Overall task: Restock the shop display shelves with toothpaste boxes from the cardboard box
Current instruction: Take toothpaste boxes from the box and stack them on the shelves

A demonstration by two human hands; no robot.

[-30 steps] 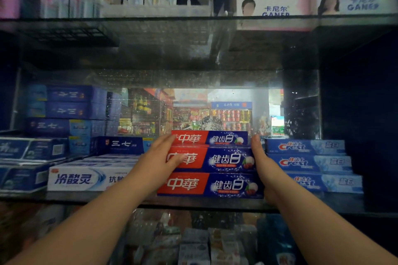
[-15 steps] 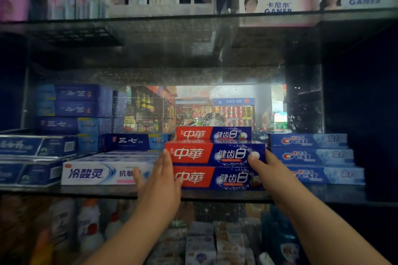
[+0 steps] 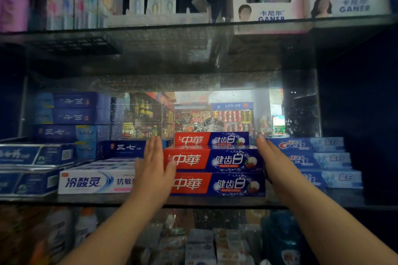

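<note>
A: What did we have in front of us?
B: We faced the dark glass display shelf (image 3: 86, 200), and in its middle stood our stack of three long red-and-blue cardboard toothpaste boxes (image 3: 217, 160), lying flat one on another, the top one set further back

A: And beside it?
B: Just beside it on the left lay a long white-and-blue toothpaste box (image 3: 92, 182); on the right, a pile of pale blue toothpaste boxes (image 3: 314, 160). The cardboard box of stock was nowhere in our view

A: Our hands?
B: Our left hand (image 3: 151, 168) lay flat against the stack's left end, fingers straight, thumb (image 3: 171, 165) over the middle box's front. Our right hand (image 3: 270, 154) lay flat along the right end. Neither gripped anything

A: So which step was that?
B: We judged it the squaring-up of boxes already placed. Next we would have to let go without nudging the stack, then fetch more from the cardboard box
</note>
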